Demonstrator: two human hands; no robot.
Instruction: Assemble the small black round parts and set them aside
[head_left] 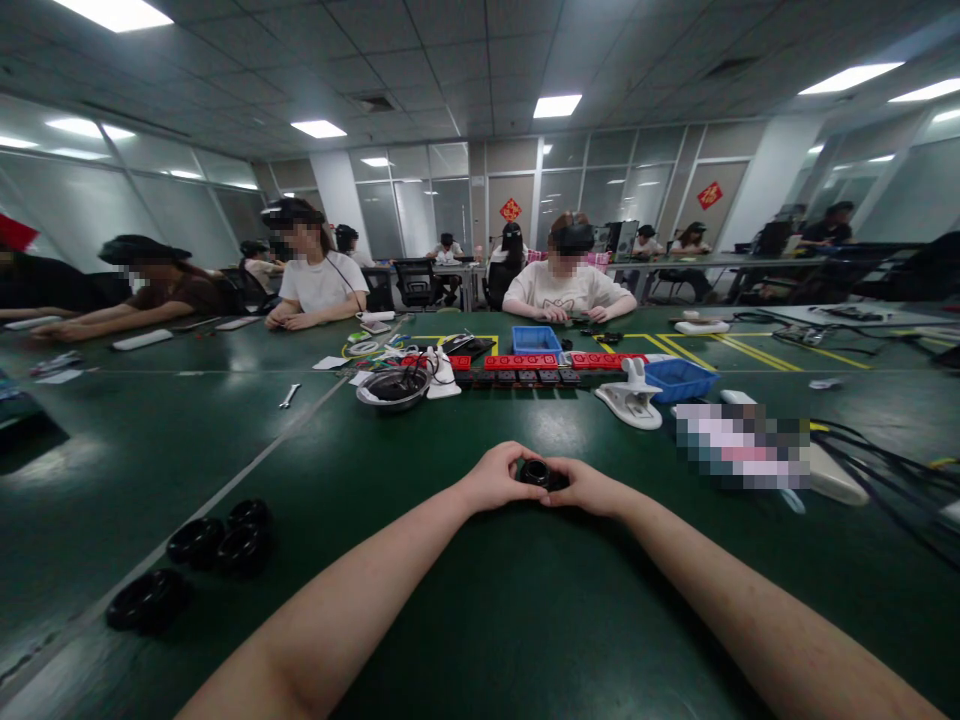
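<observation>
in the head view, the left hand [496, 478] and right hand [589, 487] meet, both closed around one small black ring [537, 472] between their fingertips, with four black rings [199, 560] lying well left, two blue bins [679, 379] beyond them.

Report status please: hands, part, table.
Left hand and right hand together, fingers closed on small black ring part. Spare black rings lie far left. Nothing between.

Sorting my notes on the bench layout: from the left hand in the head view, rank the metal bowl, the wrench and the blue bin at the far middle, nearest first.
From the left hand:
1. Metal bowl, ahead, slightly left.
2. Blue bin, farther ahead, near the seated person.
3. Wrench, far left.
</observation>
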